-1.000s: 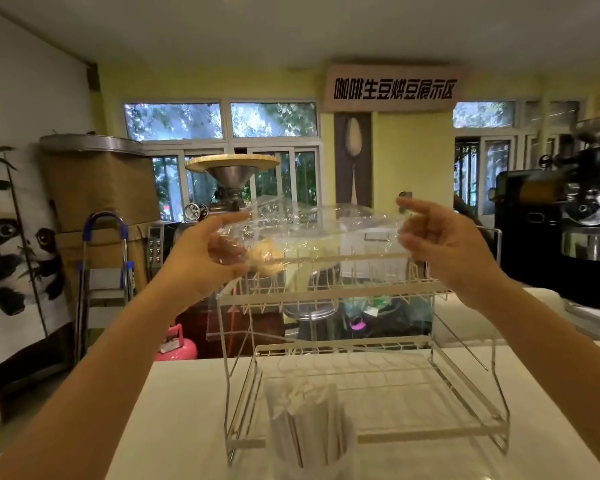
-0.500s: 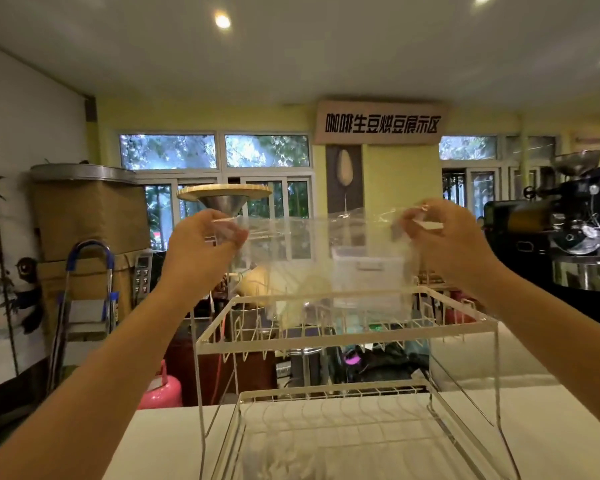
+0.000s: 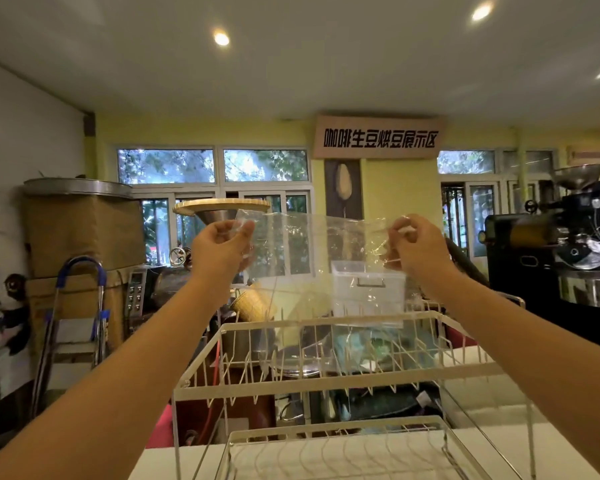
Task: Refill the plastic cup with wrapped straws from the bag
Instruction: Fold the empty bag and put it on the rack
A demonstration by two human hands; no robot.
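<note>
I see my left hand (image 3: 219,245) and right hand (image 3: 414,247) pinching the clear bag (image 3: 312,268) at nine and three o'clock above the wire rack (image 3: 326,379).

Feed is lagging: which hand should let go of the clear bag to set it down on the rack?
Neither clearly. Left hand and right hand pinch opposite top corners of the clear bag at equal height above the wire rack.

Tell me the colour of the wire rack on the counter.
White, or off-white, all over. The rack shows best in the head view, the only view there is.
</note>
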